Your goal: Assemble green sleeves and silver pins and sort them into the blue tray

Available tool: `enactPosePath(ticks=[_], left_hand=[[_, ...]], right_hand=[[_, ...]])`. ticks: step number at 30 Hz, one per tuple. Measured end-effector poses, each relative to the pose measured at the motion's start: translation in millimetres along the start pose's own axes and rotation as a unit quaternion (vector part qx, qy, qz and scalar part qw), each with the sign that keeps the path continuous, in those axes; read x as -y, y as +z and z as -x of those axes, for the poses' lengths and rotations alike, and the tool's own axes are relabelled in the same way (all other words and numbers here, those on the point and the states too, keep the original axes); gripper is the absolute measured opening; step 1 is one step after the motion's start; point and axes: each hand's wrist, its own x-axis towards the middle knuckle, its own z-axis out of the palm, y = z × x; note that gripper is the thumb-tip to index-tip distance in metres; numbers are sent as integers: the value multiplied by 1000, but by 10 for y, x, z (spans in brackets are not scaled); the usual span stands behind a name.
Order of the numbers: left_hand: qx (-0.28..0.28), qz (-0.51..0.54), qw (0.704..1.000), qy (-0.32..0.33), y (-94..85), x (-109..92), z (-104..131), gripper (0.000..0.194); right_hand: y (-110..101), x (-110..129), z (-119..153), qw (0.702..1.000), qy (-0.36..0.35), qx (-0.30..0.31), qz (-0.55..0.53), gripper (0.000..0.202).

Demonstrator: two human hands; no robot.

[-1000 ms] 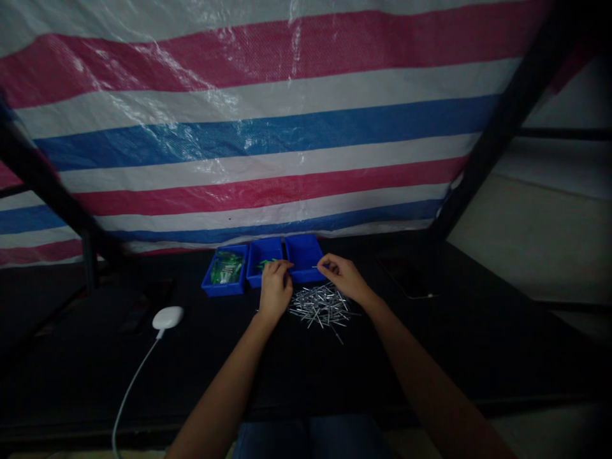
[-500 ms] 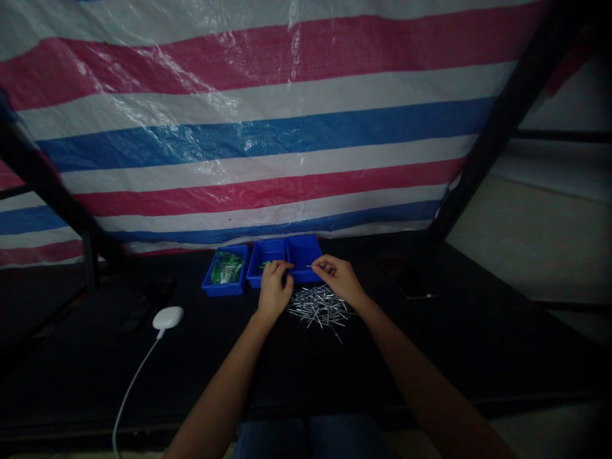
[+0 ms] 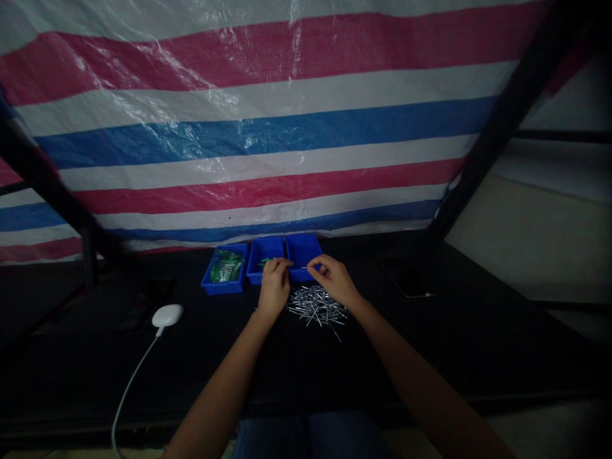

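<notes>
My right hand (image 3: 336, 278) pinches a thin metal rod (image 3: 305, 268) between thumb and fingertips, its free end pointing left in front of the right blue bin (image 3: 304, 247). Close by on the left, my left hand (image 3: 275, 285) is curled, fingertips toward the rod; whatever it holds is too small to make out. Beside its knuckles a bit of green (image 3: 262, 262) shows at the middle blue bin (image 3: 266, 246). Below and between both hands lies a loose pile of thin silvery metal rods (image 3: 316, 306) on the black tabletop (image 3: 306, 370).
The left blue bin (image 3: 224, 288) holds green pieces (image 3: 226, 265). Further left lies a white rounded device (image 3: 167, 315) with a white cable (image 3: 136, 376). A dark phone (image 3: 404, 277) lies to the right. Behind the bins hangs a striped plastic sheet (image 3: 268, 140).
My right hand has shifted slightly left, bringing the metal rod nearer my left hand. My left hand has barely moved.
</notes>
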Motion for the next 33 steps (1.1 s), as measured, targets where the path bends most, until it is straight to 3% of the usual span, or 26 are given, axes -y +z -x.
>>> enactPosePath(ticks=[9,17,23,33], left_hand=[[-6,-13,1000,-13,12,1,4,24],[20,-49,998,18,-103,-203,28,20],[41,-38,997,45,-82,-219,41,18],[25,-8,999,20,-34,-190,47,14]], right_hand=[[7,-15,-9,1000,7,2,-14,14],[18,34,0,1000,6,-4,-25,16],[89,8,-5,991,47,-11,-128,20],[128,35,-12,963,55,35,-261,47]])
